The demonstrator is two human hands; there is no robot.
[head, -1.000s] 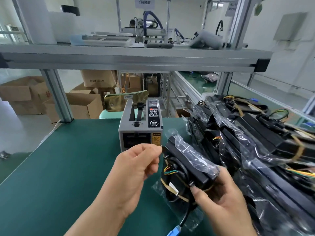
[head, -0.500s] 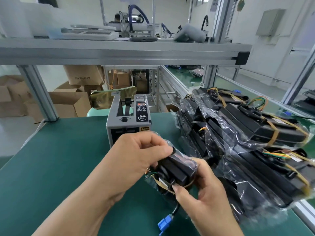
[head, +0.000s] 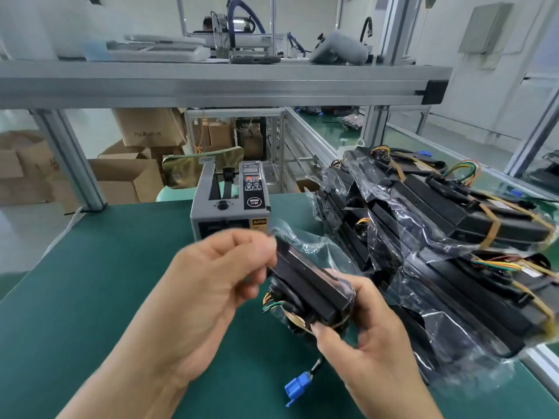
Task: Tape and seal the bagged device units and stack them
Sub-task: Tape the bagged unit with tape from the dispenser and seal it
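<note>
Since half a second ago the left hand [head: 211, 285] has slid off the top of the bagged device unit [head: 308, 282] and back toward its far end, and the clear bag's loose flap now stands up behind the knuckles.

Head view: the unit is up off the green bench mat [head: 90, 282], held between both hands at centre frame. Its long axis runs on a diagonal, with the near end low and to the right and the far end up and to the left, pointing at the tape dispenser [head: 230, 207]. The left hand's fingers are curled and pinch at that far end. They are motion-blurred, so whether a strip of tape sits under them I can't tell. The right hand [head: 372, 337] clamps the near end, thumb on the front face and fingers wrapped round the right side. A blue connector [head: 295, 388] dangles below on its lead.

The key relation is that the stack of bagged units [head: 438, 237] lies directly right of the held unit, just beyond the right hand, while the dispenser sits just behind the left. So I'd judge the left hand finishes the seal at the far end, then the right, being nearer, carries the unit across to the stack.
</note>
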